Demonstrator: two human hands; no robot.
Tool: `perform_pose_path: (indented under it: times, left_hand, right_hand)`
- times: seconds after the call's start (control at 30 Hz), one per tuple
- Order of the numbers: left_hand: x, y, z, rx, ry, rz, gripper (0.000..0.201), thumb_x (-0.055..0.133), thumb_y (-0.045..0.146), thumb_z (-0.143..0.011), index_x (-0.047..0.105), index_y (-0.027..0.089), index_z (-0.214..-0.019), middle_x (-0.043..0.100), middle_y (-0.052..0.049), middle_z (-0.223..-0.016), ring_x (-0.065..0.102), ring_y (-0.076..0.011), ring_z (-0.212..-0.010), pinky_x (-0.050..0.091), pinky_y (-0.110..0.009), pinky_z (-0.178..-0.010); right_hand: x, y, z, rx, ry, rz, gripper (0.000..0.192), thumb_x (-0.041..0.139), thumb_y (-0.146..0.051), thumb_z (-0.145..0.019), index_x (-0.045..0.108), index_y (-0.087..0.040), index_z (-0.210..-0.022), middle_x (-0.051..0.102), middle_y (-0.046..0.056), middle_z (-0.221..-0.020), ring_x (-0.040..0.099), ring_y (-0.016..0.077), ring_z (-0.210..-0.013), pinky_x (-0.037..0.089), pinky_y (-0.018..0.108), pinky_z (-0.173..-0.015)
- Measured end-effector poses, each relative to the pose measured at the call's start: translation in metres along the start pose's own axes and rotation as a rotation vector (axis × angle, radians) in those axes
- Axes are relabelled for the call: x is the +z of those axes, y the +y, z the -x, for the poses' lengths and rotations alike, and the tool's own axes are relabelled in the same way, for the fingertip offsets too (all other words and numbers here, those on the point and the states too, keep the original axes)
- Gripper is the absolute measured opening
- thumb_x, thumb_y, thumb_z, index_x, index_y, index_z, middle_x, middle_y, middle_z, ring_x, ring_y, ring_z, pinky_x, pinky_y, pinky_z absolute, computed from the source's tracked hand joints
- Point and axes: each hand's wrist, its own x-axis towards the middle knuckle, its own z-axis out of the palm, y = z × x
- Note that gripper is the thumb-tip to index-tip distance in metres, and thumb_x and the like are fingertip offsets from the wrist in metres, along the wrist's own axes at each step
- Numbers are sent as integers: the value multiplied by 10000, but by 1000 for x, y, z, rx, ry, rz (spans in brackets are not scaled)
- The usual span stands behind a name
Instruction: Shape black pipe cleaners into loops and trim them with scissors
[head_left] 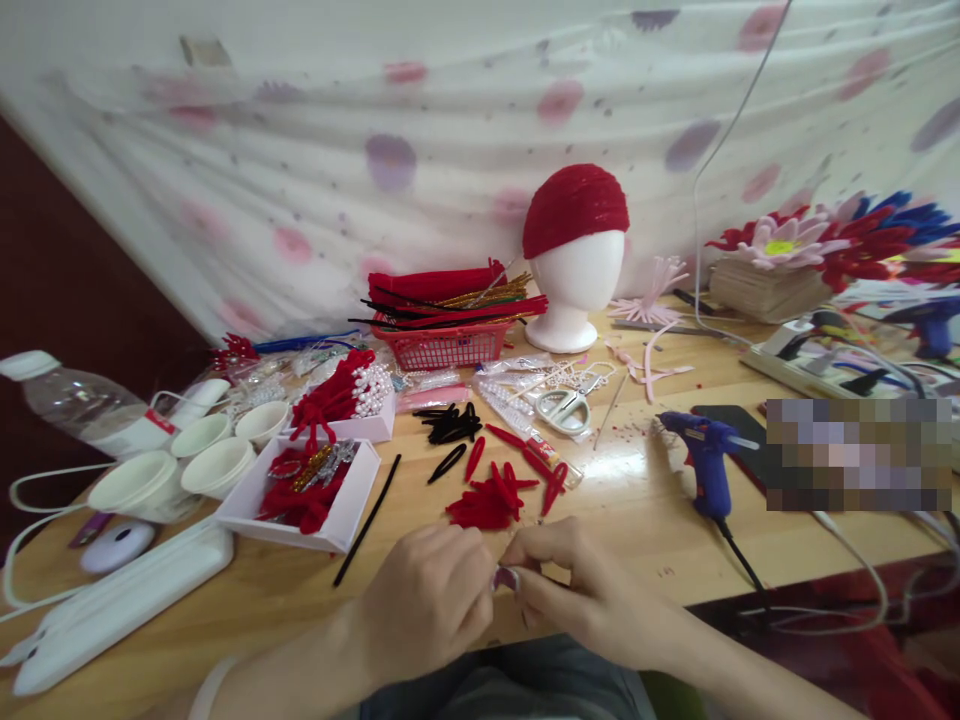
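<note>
My left hand (427, 600) and my right hand (577, 585) meet at the near table edge, fingertips pinched together around a small pinkish piece (505, 577); what it is I cannot make out. Just beyond the fingers lies a pile of red folded pipe-cleaner loops (491, 497). A straight black pipe cleaner (367, 520) lies to the left of my left hand. Black loops (450, 425) sit farther back.
A blue glue gun (709, 455) lies right, its cord trailing off the edge. Scissors (564, 408), a red basket of pipe cleaners (442, 340), a foam head with a red cap (574, 255), white boxes (300, 500), cups (217, 465) and a bottle (82, 405) stand behind and left.
</note>
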Motion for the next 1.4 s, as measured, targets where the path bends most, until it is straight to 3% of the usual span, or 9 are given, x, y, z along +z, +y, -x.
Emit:
perform_pose_path:
  times: [0.1, 0.27, 0.37, 0.53, 0.63, 0.7, 0.87, 1.03, 1.4]
  left_hand:
    - [-13, -1, -4, 606, -10, -523, 225, 468, 114, -884, 580, 219, -720, 583, -11, -569, 466, -172, -503, 299, -331, -489]
    - [-14, 0, -6, 729, -73, -555, 229, 521, 87, -808, 530, 243, -641, 553, 7, -512, 448, -156, -459, 293, -315, -455]
    - [2, -1, -2, 444, -3, -294, 246, 444, 74, -778, 416, 255, -614, 490, 29, -496, 416, -143, -454, 264, -304, -464]
    - [28, -2, -4, -586, -90, 320, 299, 294, 272, -897, 319, 272, -599, 315, 79, -447, 364, -129, -387, 295, -260, -422]
    - [29, -1, -5, -686, -107, 370, 318, 194, 250, -907, 317, 286, -615, 250, 103, -383, 305, -133, -310, 330, -262, -374]
    - [22, -2, -4, -556, -62, 257, 324, 288, 274, -938, 388, 261, -631, 405, 65, -440, 440, -143, -396, 365, -263, -441]
    - [3, -8, -3, 517, 117, -492, 291, 349, 149, -970, 572, 187, -787, 615, -13, -624, 531, -154, -534, 358, -289, -506]
    - [2, -10, -3, 656, 131, -476, 318, 355, 103, -931, 523, 208, -682, 541, 11, -541, 432, -143, -490, 318, -298, -470]
    - [19, -4, 0, -290, -140, 37, 294, 258, 172, -927, 281, 265, -649, 308, 99, -482, 374, -111, -383, 267, -237, -435]
  right_hand:
    - [0, 6, -2, 299, -174, -619, 206, 644, -319, -771, 650, -133, -684, 581, -17, -486, 483, 87, -400, 409, 205, -457]
    - [6, 18, -6, 388, -224, -818, 112, 626, -250, -610, 621, -142, -580, 631, 0, -532, 360, 44, -343, 413, 202, -413]
    - [5, 14, -4, 276, -125, -600, 96, 619, -214, -652, 558, -169, -592, 488, -66, -488, 348, 53, -397, 316, 176, -417]
    - [8, 9, -3, -240, 126, 341, 184, 468, -125, -835, 499, -182, -663, 502, -1, -629, 412, 131, -583, 317, 263, -558]
    - [8, 8, -4, -388, 155, 587, 229, 413, -115, -871, 524, -173, -680, 563, 49, -655, 430, 160, -598, 319, 302, -578]
    - [5, 6, -3, -233, 148, 398, 217, 437, -163, -886, 530, -175, -690, 560, 34, -640, 459, 153, -585, 330, 280, -558]
    - [-4, 9, -4, 276, -67, -505, 180, 628, -331, -738, 601, -163, -678, 570, -23, -527, 484, 97, -437, 388, 220, -483]
    - [-2, 13, -3, 327, -166, -643, 148, 650, -292, -679, 606, -160, -629, 535, -53, -438, 416, 61, -355, 315, 176, -408]
    - [11, 5, 5, -619, 119, 1022, 276, 414, -1, -874, 626, -124, -748, 634, 79, -651, 469, 179, -572, 309, 322, -551]
